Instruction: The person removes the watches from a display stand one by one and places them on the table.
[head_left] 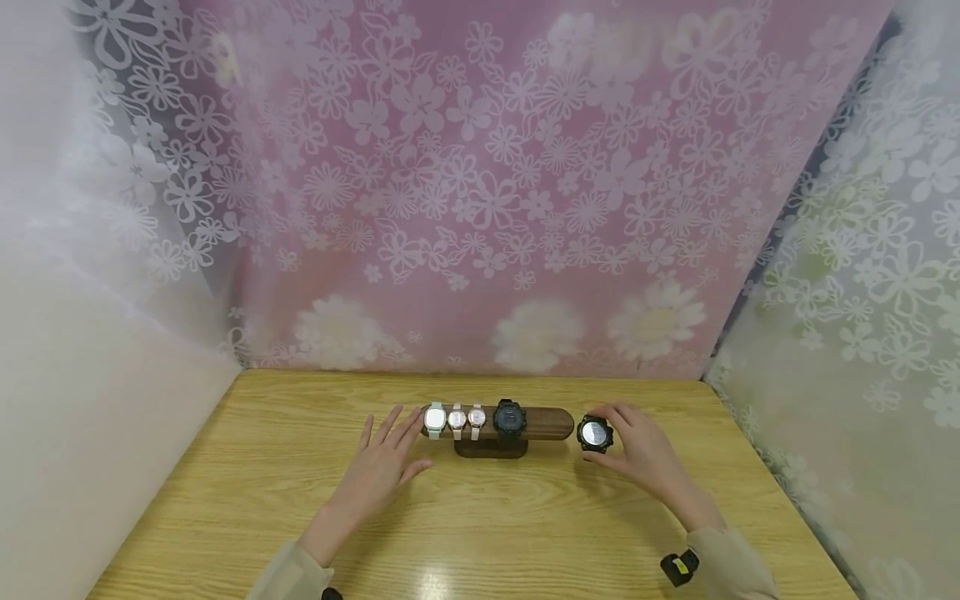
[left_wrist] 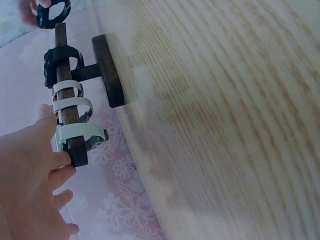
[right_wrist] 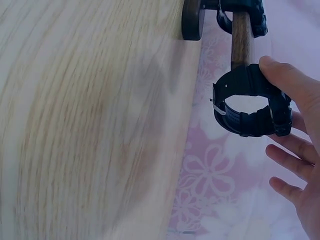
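My right hand (head_left: 647,450) pinches a black digital wristwatch (head_left: 595,433) between thumb and fingers, just off the right end of a dark wooden watch stand (head_left: 551,423). The right wrist view shows its strap (right_wrist: 237,80) buckled into a loop, level with the bar's end. At the other end, my left hand (head_left: 381,465) has its fingers extended, touching the stand's tip beside a mint-green watch (head_left: 434,418). Two small pale-strapped watches (head_left: 457,419) and another black watch (head_left: 510,418) sit around the bar, to the right of the mint one.
The stand's base (head_left: 491,449) rests on a wood-grain table (head_left: 465,517) near its back edge. A pink floral curtain (head_left: 487,208) hangs behind, with pale sheets at both sides. A black device (head_left: 679,568) is worn at the right wrist.
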